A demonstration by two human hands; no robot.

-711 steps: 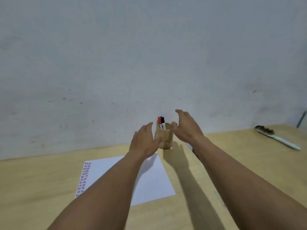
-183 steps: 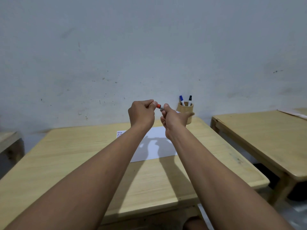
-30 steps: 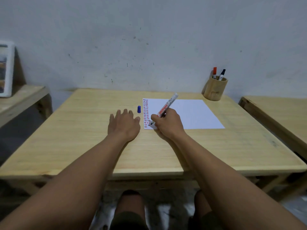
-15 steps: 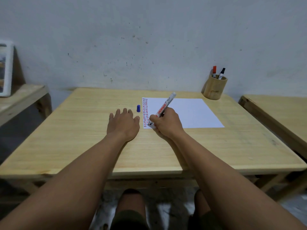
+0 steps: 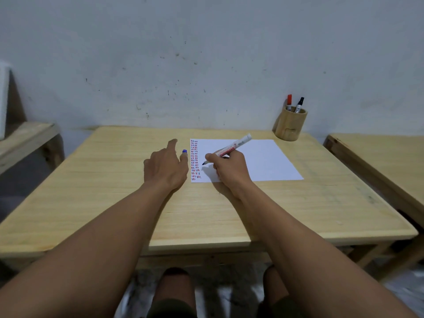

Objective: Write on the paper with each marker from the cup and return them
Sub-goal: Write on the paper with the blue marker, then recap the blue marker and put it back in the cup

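Note:
A white sheet of paper (image 5: 266,161) lies on the wooden table (image 5: 114,180), with a column of small red, blue and black marks down its left edge. My right hand (image 5: 229,171) rests on the paper and grips an uncapped white marker (image 5: 232,147); its dark tip points at the paper just right of the marks. The marker's blue cap (image 5: 184,151) stands on the table beside the paper's left edge. My left hand (image 5: 164,167) hovers by the cap, thumb tip right at it, forefinger stretched out. A wooden cup (image 5: 290,126) at the back right holds a red-capped marker (image 5: 289,102) and a black-capped marker (image 5: 300,103).
A second wooden table (image 5: 378,161) stands close on the right across a narrow gap. A lower wooden surface (image 5: 25,136) sits at the left with a white framed object on it. The wall runs right behind the table. My knees show below the front edge.
My left hand has lifted from lying flat and moved forward to the blue cap. My right hand has shifted the marker tip from the column's lower end to just right of the marks.

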